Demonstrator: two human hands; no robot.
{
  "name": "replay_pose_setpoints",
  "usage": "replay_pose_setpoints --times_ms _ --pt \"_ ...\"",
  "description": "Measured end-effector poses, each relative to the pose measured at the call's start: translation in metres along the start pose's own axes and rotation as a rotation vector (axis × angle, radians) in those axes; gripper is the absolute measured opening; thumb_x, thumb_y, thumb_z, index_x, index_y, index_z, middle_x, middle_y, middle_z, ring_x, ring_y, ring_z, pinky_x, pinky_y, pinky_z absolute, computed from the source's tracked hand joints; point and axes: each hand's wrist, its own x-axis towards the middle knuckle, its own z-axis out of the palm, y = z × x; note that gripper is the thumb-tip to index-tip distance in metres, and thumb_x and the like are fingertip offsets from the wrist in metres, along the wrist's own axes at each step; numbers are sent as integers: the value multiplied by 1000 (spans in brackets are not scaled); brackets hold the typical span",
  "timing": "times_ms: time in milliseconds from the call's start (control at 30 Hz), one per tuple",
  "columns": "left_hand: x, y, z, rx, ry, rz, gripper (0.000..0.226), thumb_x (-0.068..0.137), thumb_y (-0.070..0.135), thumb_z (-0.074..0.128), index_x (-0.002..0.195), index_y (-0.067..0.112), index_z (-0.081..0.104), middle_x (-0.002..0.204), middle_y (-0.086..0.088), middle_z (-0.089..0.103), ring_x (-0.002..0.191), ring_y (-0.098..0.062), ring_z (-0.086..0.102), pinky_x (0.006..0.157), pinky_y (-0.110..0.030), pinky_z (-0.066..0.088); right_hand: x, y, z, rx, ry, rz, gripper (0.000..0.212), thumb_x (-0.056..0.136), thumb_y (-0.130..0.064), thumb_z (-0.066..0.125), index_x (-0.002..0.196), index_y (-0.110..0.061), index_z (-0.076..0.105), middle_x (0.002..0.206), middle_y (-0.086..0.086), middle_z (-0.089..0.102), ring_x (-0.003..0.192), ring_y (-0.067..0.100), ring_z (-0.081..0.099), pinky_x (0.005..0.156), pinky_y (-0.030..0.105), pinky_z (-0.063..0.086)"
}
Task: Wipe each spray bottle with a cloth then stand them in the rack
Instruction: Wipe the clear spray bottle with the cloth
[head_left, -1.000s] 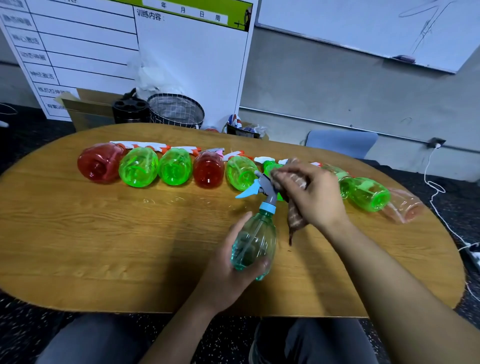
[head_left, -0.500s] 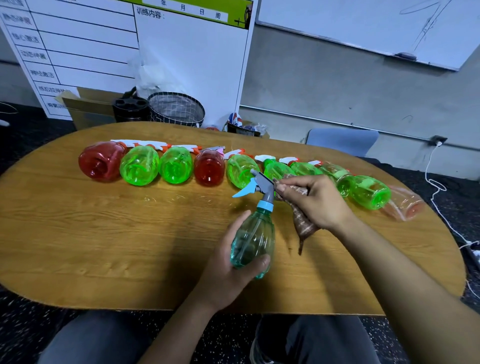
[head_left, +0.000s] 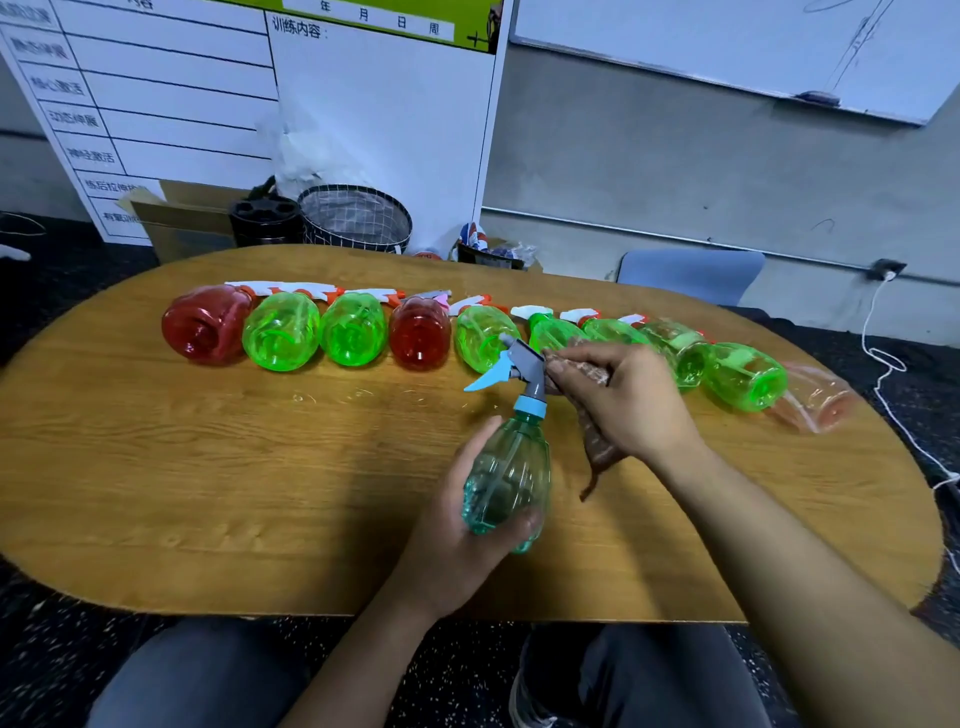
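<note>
Your left hand (head_left: 457, 525) grips the teal spray bottle (head_left: 506, 478) above the near middle of the table (head_left: 208, 467). Your right hand (head_left: 623, 400) pinches the brown cloth (head_left: 597, 447) against its grey trigger head (head_left: 524, 366). More bottles (head_left: 353, 335) lie along the far side.

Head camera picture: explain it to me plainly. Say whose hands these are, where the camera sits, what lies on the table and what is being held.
No machine here: a person works bare-handed, and the camera sits on their head, looking down. The left hand holds a teal spray bottle upright by its body. The right hand presses a brownish cloth against the bottle's grey trigger head. On the wooden table a row of green and red bottles lies on its side. No rack is clearly visible.
</note>
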Motion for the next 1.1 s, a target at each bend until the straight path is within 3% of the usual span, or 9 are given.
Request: replay_pose_setpoints --times_ms 133,200,333,467,700,833,933,1000,1100 --pt "1 1 1 22 -16 0 85 88 35 84 159 48 38 146 12 63 131 -14 65 107 -40 57 -2 11 -31 -85 -196 107 10 93 -35 77 100 -32 83 98 -17 75 91 2 70 87 28 54" --pt "1 2 3 39 -25 4 85 89 33 84 159 49 38 147 13 62 132 -12 65 108 -39 56 3 6 -39 -100 -93 45 5 93 -37 77 96 -36 82 91 -14 77 76 3 70 75 30 55" --pt "1 0 4 65 -7 18 86 86 42 86 157 55 39 156 14 54 140 -10 58 115 -44 51 16 -20 -24 -117 196 -193 20 93 -41 74 109 -32 81 97 -6 74 91 14 68 77 34 54" --pt "1 -1 3 78 -5 29 92 80 59 86 158 56 37 160 12 50 143 -13 56 114 -46 52 22 -34 0 -248 85 -209 27 93 -52 67 110 -36 81 97 -5 75 89 20 71 74 42 57" --pt "1 -3 5 78 8 51 90 81 51 87 158 51 40 157 13 51 140 -10 57 113 -41 53 21 -29 9 -146 116 -164 19 94 -46 72 107 -36 81 97 -7 74 90 14 69 78 36 56" --pt "4 -5 0 41 79 13 90 77 53 89 155 55 43 152 5 51 133 -9 62 114 -41 52 4 -27 15 394 248 -84 13 96 -19 76 107 -20 83 102 -7 79 101 0 70 92 20 51" --pt "5 -1 -3 -94 98 -14 86 87 32 84 159 45 39 147 2 64 135 -18 63 113 -42 53 -27 -14 30 1072 392 322 18 92 -20 74 109 -16 80 112 7 79 102 14 71 101 36 55" --pt "5 2 -3 -169 112 -45 81 91 29 77 160 42 37 142 7 69 132 -16 66 107 -39 56 -54 2 52 1194 351 505 33 86 -26 73 115 -12 77 121 18 75 104 23 71 106 48 52" --pt "6 -2 -2 -252 149 -89 76 89 38 73 158 40 41 146 -1 66 137 -26 63 113 -61 49 -83 16 84 1246 286 556 35 88 -25 72 116 -6 78 127 20 72 125 37 65 116 62 42"
